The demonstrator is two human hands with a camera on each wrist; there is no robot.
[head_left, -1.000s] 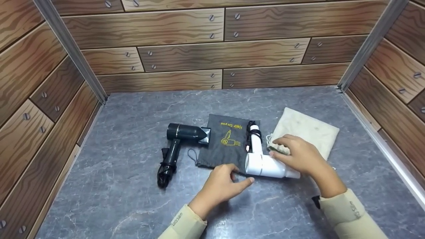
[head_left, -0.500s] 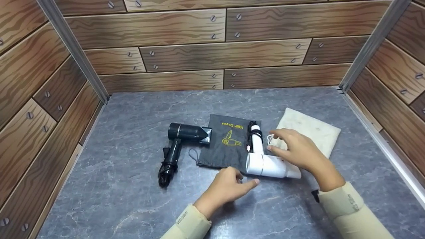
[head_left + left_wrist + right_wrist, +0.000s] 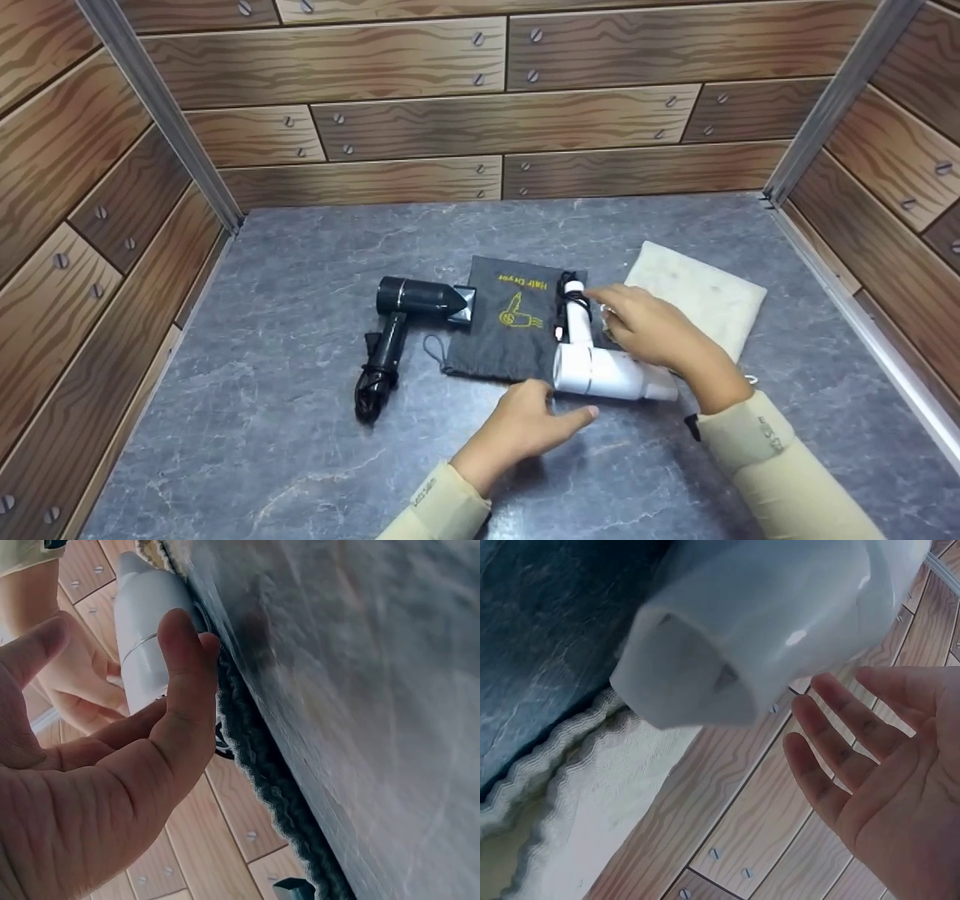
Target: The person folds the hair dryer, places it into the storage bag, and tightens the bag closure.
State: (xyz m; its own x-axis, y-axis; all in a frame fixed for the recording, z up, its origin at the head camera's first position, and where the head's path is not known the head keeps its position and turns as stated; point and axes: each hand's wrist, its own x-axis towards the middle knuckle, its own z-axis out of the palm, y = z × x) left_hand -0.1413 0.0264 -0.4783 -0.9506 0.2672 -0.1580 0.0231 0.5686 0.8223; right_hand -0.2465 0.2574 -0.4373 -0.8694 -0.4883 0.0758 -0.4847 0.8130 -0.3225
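A white hair dryer (image 3: pixel 600 373) lies partly over the right side of a dark grey drawstring bag (image 3: pixel 491 337) printed "Hair Dryer". Its handle points away from me, with a black cord wound round it. My right hand (image 3: pixel 660 330) is at the handle's right side, fingers stretched toward it. In the right wrist view those fingers (image 3: pixel 840 742) look spread and hold nothing, near the dryer's white nozzle (image 3: pixel 690 675). My left hand (image 3: pixel 517 424) is by the bag's near edge, left of the dryer's rear end. Its fingers (image 3: pixel 187 705) are loosely bent around nothing.
A dark hair dryer (image 3: pixel 424 298) with its cord bundled lies on the left, its nozzle over the grey bag's edge. A cream drawstring bag (image 3: pixel 697 292) lies flat at the right, partly behind my right hand. Wood-patterned walls (image 3: pixel 502 120) surround the grey marbled tabletop (image 3: pixel 300 450).
My right hand has moved from the cream bag's drawstring end leftward and away from me to the white dryer's handle. My left hand has shifted slightly right. Both dryers stay in place.
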